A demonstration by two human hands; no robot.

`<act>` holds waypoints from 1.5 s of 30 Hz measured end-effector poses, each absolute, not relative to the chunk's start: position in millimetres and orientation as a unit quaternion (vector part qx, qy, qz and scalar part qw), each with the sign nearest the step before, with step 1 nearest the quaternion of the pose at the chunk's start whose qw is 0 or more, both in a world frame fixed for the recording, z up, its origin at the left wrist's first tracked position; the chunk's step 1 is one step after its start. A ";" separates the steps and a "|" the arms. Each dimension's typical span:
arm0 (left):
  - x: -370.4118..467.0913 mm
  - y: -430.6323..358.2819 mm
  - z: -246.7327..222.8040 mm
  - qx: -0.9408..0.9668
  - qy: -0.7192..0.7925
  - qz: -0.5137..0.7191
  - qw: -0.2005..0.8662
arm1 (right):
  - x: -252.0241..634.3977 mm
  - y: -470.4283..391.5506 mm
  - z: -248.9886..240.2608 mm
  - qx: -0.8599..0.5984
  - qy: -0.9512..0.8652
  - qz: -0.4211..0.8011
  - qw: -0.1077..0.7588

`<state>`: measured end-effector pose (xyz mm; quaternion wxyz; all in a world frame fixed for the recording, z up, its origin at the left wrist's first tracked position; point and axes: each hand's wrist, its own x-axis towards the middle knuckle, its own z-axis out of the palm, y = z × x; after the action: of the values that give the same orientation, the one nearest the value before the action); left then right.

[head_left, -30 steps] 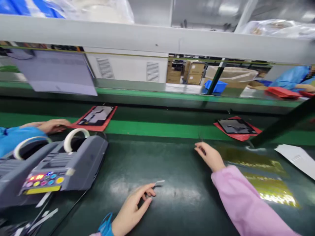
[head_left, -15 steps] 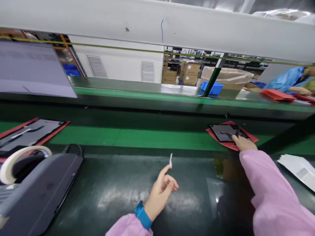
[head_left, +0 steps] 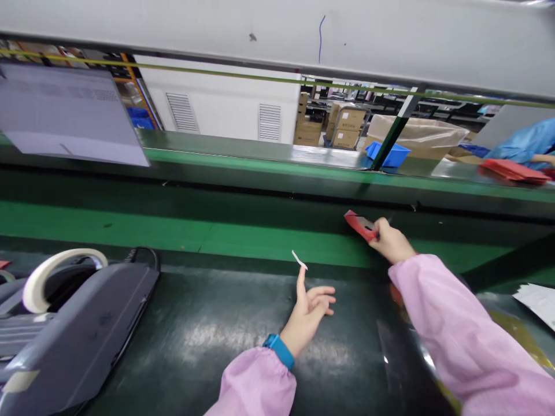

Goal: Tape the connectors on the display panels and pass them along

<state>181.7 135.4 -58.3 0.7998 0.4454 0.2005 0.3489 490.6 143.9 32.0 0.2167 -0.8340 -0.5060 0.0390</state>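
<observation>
My left hand (head_left: 309,315) is over the dark work surface with its index finger stretched up and the other fingers loosely apart. A small curled white strip (head_left: 299,260) clings to the tip of that index finger. My right hand (head_left: 392,240) reaches forward over the green strip, its fingers closed on the edge of a red pouch or sheet (head_left: 359,224). The red piece is tilted up off the surface. Part of a grey and dark flat panel shows with it; my fingers hide the rest.
A grey machine with a white tape roll (head_left: 37,289) stands at the left. The green strip (head_left: 243,237) runs across behind the work surface. White labelled packets (head_left: 537,303) lie at the right. Beyond the ledge are a blue bin (head_left: 392,155), red pouches (head_left: 514,170) and a person's blue sleeve (head_left: 533,141).
My right hand has lifted the red piece and tilted it, shifting left. The other red-backed panel at far left has slid almost out of view. My left hand has spread its fingers more.
</observation>
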 end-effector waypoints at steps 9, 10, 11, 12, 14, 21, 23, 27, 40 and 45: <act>194.8 159.6 -48.5 0.397 0.242 0.456 0.759 | 395.8 162.8 27.9 -0.732 -0.555 0.157 0.363; 195.9 161.2 -49.2 0.394 0.250 0.466 0.752 | 403.6 162.1 25.7 -0.750 -0.535 0.156 0.355; 197.1 162.5 -50.3 0.391 0.257 0.473 0.746 | 411.8 160.8 22.5 -0.771 -0.514 0.155 0.341; 198.3 163.6 -51.8 0.390 0.264 0.477 0.742 | 419.3 159.0 18.1 -0.793 -0.493 0.155 0.323; 200.6 165.6 -55.1 0.390 0.275 0.481 0.735 | 429.1 155.1 7.5 -0.831 -0.454 0.150 0.285; 193.8 177.9 -55.8 0.420 0.296 0.498 0.699 | 430.2 147.7 2.3 -0.851 -0.424 0.152 0.270; 187.9 182.3 -52.9 0.430 0.295 0.490 0.699 | 438.5 135.9 20.1 -0.837 -0.441 0.146 0.289; 173.2 187.9 -48.6 0.453 0.276 0.438 0.726 | 459.8 81.8 67.9 -0.812 -0.469 0.107 0.330; 48.6 138.4 -33.3 0.466 0.304 0.321 0.766 | 297.8 -12.6 -6.9 -0.700 -0.377 0.221 0.566; 30.4 116.6 -27.9 0.390 0.359 0.362 0.767 | 272.0 -4.7 -37.3 -0.692 -0.443 0.239 0.518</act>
<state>30.4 116.6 -27.9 0.7670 0.3897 0.3589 0.3620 272.0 -4.7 -37.3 0.5177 -0.6917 -0.4434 0.2386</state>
